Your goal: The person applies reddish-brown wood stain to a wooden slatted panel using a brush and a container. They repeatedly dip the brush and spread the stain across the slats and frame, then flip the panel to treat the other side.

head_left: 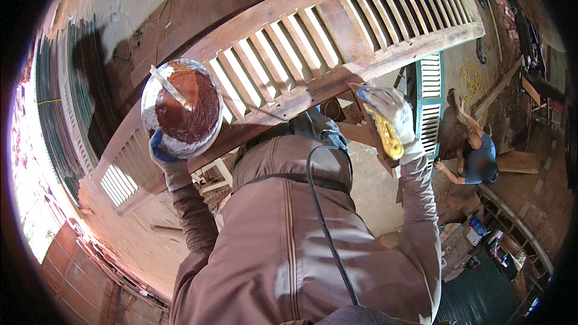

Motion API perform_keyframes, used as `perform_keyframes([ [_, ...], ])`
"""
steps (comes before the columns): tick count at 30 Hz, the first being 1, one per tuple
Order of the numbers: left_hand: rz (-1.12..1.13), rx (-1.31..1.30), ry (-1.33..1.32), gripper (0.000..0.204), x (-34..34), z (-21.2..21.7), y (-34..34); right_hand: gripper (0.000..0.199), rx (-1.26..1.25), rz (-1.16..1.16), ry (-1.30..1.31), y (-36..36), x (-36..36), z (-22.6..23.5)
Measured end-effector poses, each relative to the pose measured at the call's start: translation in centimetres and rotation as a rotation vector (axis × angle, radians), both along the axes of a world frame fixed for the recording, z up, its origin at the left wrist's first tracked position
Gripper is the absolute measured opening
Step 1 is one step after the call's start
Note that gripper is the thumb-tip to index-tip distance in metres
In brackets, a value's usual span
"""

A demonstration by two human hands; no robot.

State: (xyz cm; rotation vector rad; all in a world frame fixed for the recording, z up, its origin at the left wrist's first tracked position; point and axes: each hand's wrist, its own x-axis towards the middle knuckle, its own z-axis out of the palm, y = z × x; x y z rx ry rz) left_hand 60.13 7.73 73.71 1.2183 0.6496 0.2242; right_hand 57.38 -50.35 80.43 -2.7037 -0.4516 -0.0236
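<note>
A round metal bowl (182, 108) of thick reddish-brown paste sits level, just in front of the long wooden louvred shutter (313, 42); a pale flat stick (171, 88) lies tilted in the paste. A yellow pad (385, 135) presses against the shutter's lower rail.

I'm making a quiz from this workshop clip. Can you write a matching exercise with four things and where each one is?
Things:
1. bowl
2. stick
3. shutter
4. coworker

Places:
A. crouched on the floor to the right
B. lying in the red-brown paste
C. held up in the gloved left hand
D. stretched across, in front of both hands

Pairs: 1-C, 2-B, 3-D, 4-A

The gloved right hand rests near the shutter's lower edge.
</note>
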Motion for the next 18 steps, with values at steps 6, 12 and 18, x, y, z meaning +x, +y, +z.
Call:
perform_keyframes([
  [6, 0.029, -0.05, 0.025, 0.028, 0.4, -0.5, -0.1, 0.048, -0.148, 0.119, -0.132, 5.4, -2.1, -2.1],
  [12, -0.053, 0.037, -0.022, 0.025, -0.1, -0.9, -0.2, 0.041, -0.197, 0.183, -0.17, 8.5, -0.7, -4.1],
  [18, -0.072, -0.138, -0.022, 0.026, 0.7, -0.6, -0.7, 0.035, -0.114, 0.232, -0.119, 8.6, -1.5, -3.1],
])
